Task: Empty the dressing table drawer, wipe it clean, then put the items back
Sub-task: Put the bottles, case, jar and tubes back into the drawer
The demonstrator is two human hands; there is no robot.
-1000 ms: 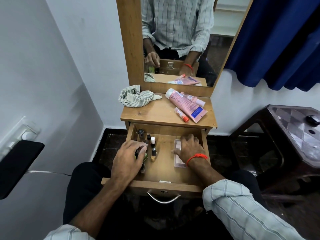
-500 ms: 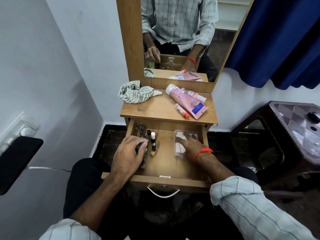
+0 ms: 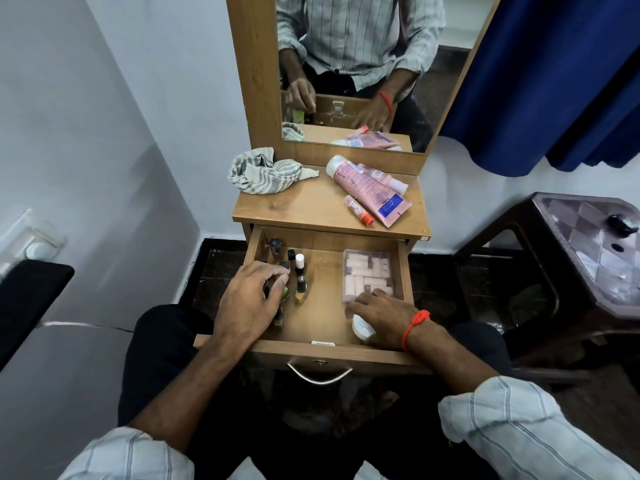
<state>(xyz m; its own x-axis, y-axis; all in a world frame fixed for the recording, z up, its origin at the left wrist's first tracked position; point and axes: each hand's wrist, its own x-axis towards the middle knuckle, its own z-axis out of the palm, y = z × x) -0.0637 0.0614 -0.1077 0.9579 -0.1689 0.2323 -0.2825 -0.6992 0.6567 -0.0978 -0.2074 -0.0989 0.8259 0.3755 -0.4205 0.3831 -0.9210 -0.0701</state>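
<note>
— Where are the bottles?

— At nine o'clock in the drawer. Your left hand curls around some; they look small, glassy, slippery, so hold their bodies.

— And my right hand?

— Flat, fingers straight on the white jar, holding nothing, near the plastic box.

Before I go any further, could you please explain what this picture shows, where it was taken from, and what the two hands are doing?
It comes from a camera worn on a person's head, looking down at an open drawer of a dressing table. The left hand curls around small nail polish bottles on the drawer's left. The right hand rests over a white round container, just in front of a clear plastic box. On the tabletop lie a striped cloth and pink tubes. The mirror reflects the person.
</note>
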